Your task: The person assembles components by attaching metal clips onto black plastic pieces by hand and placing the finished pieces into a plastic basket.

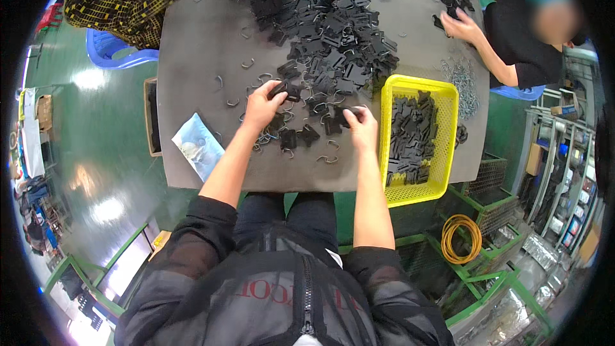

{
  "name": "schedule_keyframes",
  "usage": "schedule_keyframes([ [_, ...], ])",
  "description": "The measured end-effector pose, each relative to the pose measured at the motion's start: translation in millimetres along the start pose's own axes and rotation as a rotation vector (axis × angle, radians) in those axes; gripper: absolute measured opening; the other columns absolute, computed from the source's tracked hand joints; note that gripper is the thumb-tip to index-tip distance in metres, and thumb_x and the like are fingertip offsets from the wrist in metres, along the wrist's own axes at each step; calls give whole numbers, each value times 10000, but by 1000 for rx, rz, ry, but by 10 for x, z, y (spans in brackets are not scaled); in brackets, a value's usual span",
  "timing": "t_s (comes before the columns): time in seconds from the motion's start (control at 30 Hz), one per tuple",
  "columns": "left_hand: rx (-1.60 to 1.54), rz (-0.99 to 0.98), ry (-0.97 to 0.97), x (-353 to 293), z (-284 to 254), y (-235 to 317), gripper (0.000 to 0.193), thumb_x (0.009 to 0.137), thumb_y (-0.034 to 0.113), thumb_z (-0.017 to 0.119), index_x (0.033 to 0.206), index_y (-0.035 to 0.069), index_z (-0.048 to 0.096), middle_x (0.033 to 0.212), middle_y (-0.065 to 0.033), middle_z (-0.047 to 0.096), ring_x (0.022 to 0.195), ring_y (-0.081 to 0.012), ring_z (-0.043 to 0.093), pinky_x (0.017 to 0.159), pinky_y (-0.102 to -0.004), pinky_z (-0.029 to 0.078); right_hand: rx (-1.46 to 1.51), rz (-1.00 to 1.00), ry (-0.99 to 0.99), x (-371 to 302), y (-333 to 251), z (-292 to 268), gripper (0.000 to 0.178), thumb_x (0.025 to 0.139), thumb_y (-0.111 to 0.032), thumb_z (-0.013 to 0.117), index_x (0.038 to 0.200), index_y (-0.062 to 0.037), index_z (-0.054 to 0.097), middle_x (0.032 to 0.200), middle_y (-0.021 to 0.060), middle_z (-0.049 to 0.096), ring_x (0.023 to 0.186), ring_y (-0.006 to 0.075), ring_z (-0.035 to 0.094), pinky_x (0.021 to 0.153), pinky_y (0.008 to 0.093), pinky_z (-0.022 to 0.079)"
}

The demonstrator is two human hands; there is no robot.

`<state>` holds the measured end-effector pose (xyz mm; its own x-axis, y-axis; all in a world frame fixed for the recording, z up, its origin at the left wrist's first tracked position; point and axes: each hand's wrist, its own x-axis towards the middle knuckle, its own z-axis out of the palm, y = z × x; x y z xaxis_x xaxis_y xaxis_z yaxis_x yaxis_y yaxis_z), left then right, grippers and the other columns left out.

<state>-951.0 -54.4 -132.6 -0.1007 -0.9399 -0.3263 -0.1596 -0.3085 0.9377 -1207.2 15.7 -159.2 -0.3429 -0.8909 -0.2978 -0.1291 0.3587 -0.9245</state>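
Note:
My left hand (261,107) is closed, with a small flat black piece (293,93) pinched between thumb and fingers over the near side of the table. To its right, my right hand (362,129) is closed as well, its fingertips on another black piece (334,120). Between and below the hands lie several loose black pieces (289,139) and bent metal wire hooks (328,159). Beyond them spreads a large heap of similar black pieces (339,32). Right of my right hand stands a yellow plastic basket (386,147), partly filled with black pieces.
A light blue packet (197,144) lies by my left forearm on the grey table (192,77). Thin metal wire parts (462,83) are heaped beyond the basket. Co-workers sit at the far left and far right; one person's hand (462,25) handles black pieces. A coiled yellow hose (461,239) hangs below right.

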Motion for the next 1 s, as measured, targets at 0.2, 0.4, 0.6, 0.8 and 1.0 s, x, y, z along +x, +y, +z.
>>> schedule_keyframes([
  [0.2,-517,-350,-248,-102,-326,143,248,867,146,590,1089,61,517,976,-51,607,845,-165,632,772,-306,521,61,470,-61,-142,-253,-92,348,742,-197,735,1014,-45,581,955,44,625,801,126,586,676,268,475],
  [0.4,-334,-461,-305,-65,-188,103,228,841,179,639,1034,67,595,880,-19,629,751,-108,612,672,-256,513,-525,290,99,9,-284,176,457,649,-196,786,1017,-24,575,1060,192,611,1002,303,590,856,376,461],
  [0.6,-504,-488,-267,5,-252,343,184,860,122,600,1043,100,586,917,-3,633,825,-96,602,680,-249,478,-858,267,73,-288,-522,583,555,616,-198,805,1066,-69,507,1074,144,505,1046,316,509,844,420,457],
  [0.8,-500,-432,-455,8,-207,361,287,849,80,589,1132,113,555,952,18,604,832,-86,565,729,-254,460,-795,238,-15,-259,-492,534,465,623,-186,797,970,-95,502,939,99,599,936,296,577,772,420,470],
  [1.0,-449,-379,-472,-35,-269,381,333,839,53,569,1162,129,550,964,30,598,839,-67,560,733,-246,474,-171,121,266,-278,-768,-337,355,662,-74,760,915,-21,515,847,78,591,767,178,567,720,315,475],
])
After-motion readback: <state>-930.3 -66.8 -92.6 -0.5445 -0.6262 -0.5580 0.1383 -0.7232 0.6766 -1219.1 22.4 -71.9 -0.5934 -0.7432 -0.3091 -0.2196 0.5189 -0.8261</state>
